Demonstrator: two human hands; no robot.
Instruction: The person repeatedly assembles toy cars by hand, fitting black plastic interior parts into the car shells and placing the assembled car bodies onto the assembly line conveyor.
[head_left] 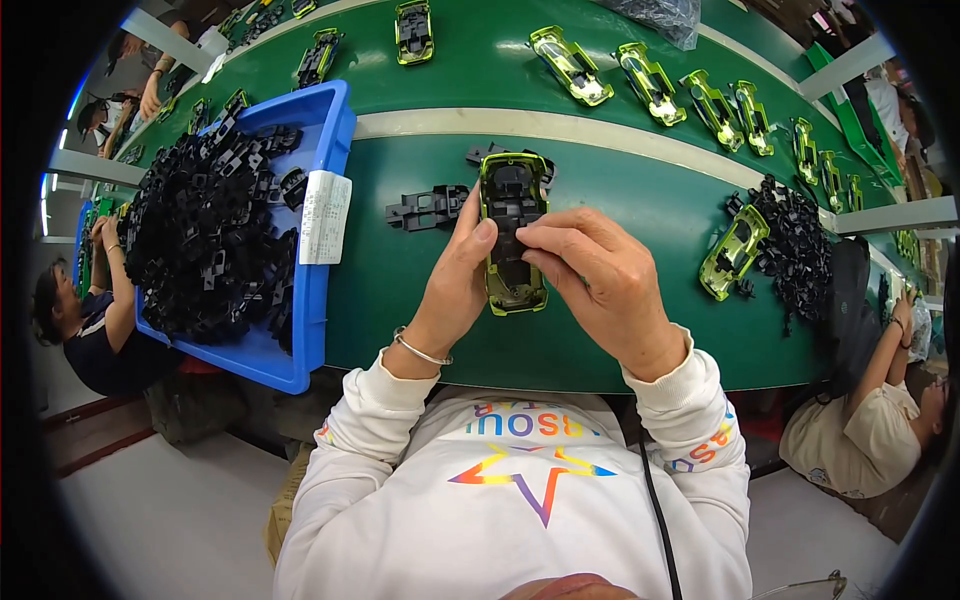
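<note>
Over the green table, my left hand (458,275) grips a lime-green toy car body shell (516,296) along its left side, its hollow inside turned up. A black plastic insert (514,180) sits inside the shell. My right hand (615,280) has thumb and forefinger pinched together at the middle of the insert; whatever they hold, if anything, is too small to make out. Just left of the shell lie black plastic chassis pieces (430,208), and another piece shows partly behind its far end.
At left stands a blue crate (312,335) heaped with black plastic parts. To the right, a lime-green shell (735,250) lies beside a pile of small black parts (795,255). More shells (650,85) line the far green belt. Co-workers sit at both sides.
</note>
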